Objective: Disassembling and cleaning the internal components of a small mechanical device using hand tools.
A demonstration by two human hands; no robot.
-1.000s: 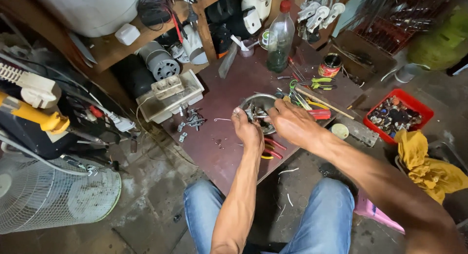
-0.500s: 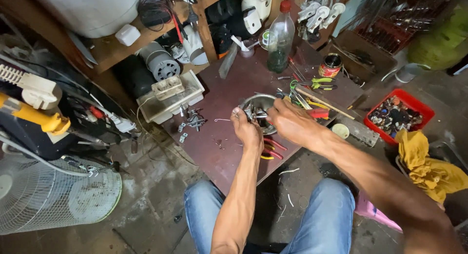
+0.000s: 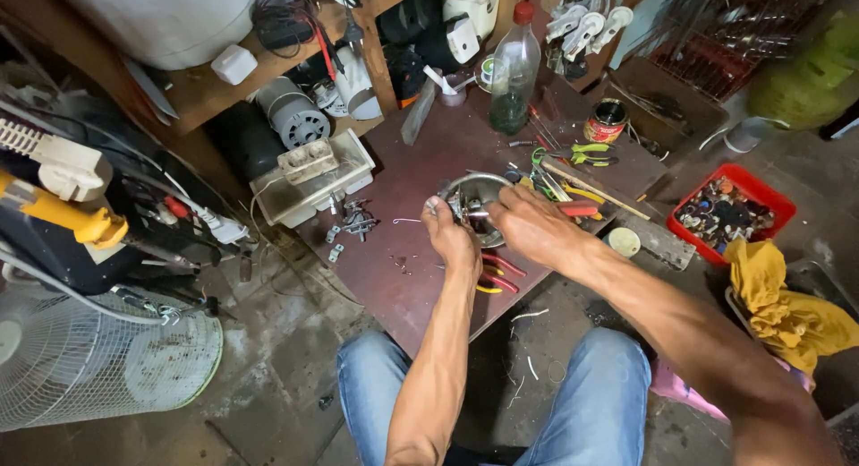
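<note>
One cluttered maroon worktable (image 3: 420, 162), concrete floor (image 3: 268, 376)

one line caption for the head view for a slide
Left hand and right hand grip a round metal part over a cluttered workbench.

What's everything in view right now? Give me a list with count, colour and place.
round metal part: one, silver, board centre, between both hands
low board: one, dark maroon, on floor
plastic bottle: one, clear with red cap, board's far edge
small tin: one, red-sided, right of bottle
pliers: red and yellow handles, near edge; count unclear
green-handled pliers: one, near tin
shallow tray: one, white, board's left
red bin: one, holds small parts, right
yellow cloth: one, right floor
fan guard: one, white, lower left
electric motor: one, grey, under shelf
left hand: on the part's left side
right hand: on the part's right side
</note>
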